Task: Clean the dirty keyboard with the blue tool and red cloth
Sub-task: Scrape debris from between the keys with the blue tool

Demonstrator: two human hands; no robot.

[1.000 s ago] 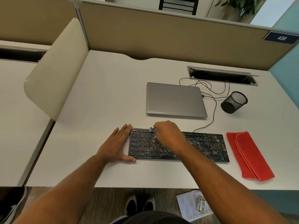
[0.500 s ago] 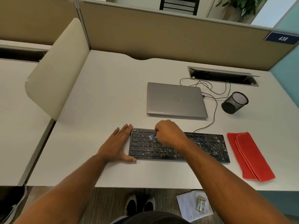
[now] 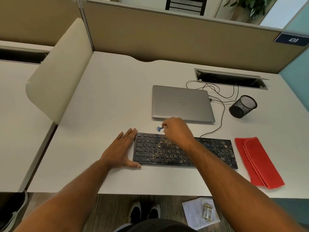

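A black keyboard (image 3: pixel 160 153) speckled with pale crumbs lies on the white desk (image 3: pixel 108 101) near its front edge. My left hand (image 3: pixel 121 150) rests flat on the desk against the keyboard's left end, fingers spread. My right hand (image 3: pixel 178 131) hovers over the keyboard's back edge, pinching a small blue tool (image 3: pixel 159 129) whose head sticks out to the left, just beyond the top row of keys. A folded red cloth (image 3: pixel 257 162) lies on the desk right of the keyboard, untouched.
A closed silver laptop (image 3: pixel 181 102) sits just behind the keyboard, with black cables (image 3: pixel 222 104) trailing to a desk slot (image 3: pixel 230 79). A black mesh cup (image 3: pixel 242 106) lies tipped at right. A beige divider (image 3: pixel 55 72) stands at left. Paper (image 3: pixel 199 213) lies on the floor.
My right hand has swept the blue tool from the upper key rows back past the keyboard's rear edge. The left hand has stayed in place.
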